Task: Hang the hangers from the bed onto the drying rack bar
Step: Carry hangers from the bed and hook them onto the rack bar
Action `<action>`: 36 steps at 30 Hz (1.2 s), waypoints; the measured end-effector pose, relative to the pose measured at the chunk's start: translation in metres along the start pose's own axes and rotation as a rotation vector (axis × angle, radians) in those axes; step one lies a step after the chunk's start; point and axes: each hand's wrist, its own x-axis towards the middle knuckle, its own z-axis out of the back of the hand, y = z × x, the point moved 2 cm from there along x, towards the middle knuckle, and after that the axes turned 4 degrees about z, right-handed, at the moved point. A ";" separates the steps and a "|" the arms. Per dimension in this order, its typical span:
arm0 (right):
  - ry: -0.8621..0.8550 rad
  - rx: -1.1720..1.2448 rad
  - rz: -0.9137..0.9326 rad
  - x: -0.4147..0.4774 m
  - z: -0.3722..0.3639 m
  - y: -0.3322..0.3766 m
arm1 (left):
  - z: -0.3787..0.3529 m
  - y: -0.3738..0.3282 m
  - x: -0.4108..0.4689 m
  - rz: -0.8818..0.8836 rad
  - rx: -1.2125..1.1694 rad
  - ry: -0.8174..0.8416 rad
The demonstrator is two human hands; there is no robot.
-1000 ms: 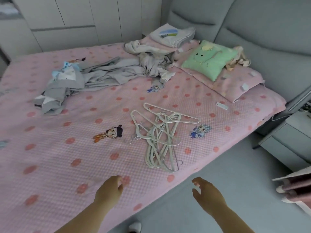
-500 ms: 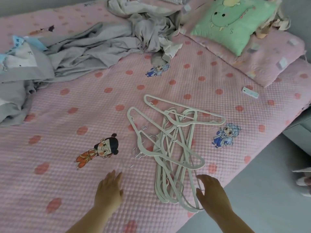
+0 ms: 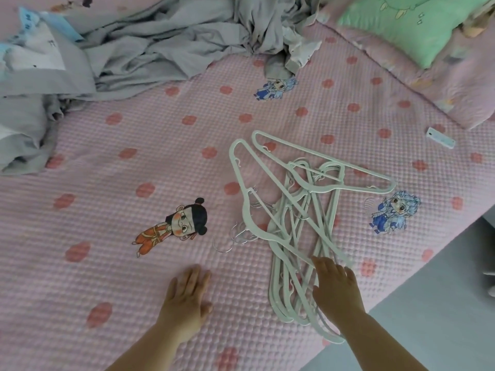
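Several pale green-white hangers lie in a tangled pile on the pink bed cover, their thin metal hooks pointing left. My right hand lies flat on the near end of the pile, fingers stretched forward over the hanger bars. My left hand rests flat on the cover, a hand's width left of the pile, touching no hanger. The drying rack is out of view.
Crumpled grey clothes fill the far left of the bed. A green cushion lies on a pink pillow at the far right. A small white remote sits right of the hangers. The bed edge and grey floor run along the lower right.
The view has closed in on the hangers. My right hand moved forward from the pile's near tip onto the hangers. My left hand slid a little forward on the cover.
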 end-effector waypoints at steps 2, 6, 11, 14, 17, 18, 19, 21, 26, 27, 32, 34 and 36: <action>-0.020 0.016 -0.012 0.000 -0.001 0.001 | 0.010 -0.005 0.007 0.036 -0.049 -0.135; -0.052 0.037 -0.041 0.003 -0.002 0.002 | 0.026 -0.011 -0.001 0.068 -0.029 0.062; -0.076 0.044 0.004 -0.008 0.004 0.005 | 0.038 -0.015 -0.004 0.098 -0.057 0.180; -0.101 0.058 0.013 -0.020 0.015 0.001 | 0.046 -0.017 -0.006 0.097 -0.092 0.194; -0.139 0.053 0.035 -0.034 0.032 -0.003 | 0.055 -0.019 -0.004 0.121 -0.260 0.183; -0.151 0.054 0.043 -0.039 0.038 -0.004 | 0.061 -0.020 -0.003 0.131 -0.387 0.169; -0.158 0.063 0.048 -0.045 0.044 -0.004 | 0.069 -0.022 -0.003 0.141 -0.538 0.155; -0.158 0.081 0.055 -0.055 0.055 -0.002 | 0.089 -0.031 -0.007 0.133 -0.817 0.112; -0.120 0.083 0.074 -0.079 0.065 0.003 | 0.149 -0.077 -0.024 0.058 -1.385 0.124; -0.124 0.095 0.078 -0.084 0.066 0.004 | 0.157 -0.088 -0.026 0.040 -1.414 0.148; -0.198 0.179 0.118 -0.107 0.064 0.011 | 0.174 -0.124 -0.034 0.161 -1.614 0.126; -0.223 0.213 0.159 -0.117 0.063 0.013 | 0.174 -0.126 -0.037 0.198 -1.654 0.092; -0.228 0.258 0.200 -0.129 0.067 0.015 | 0.181 -0.123 -0.044 0.203 -1.615 0.031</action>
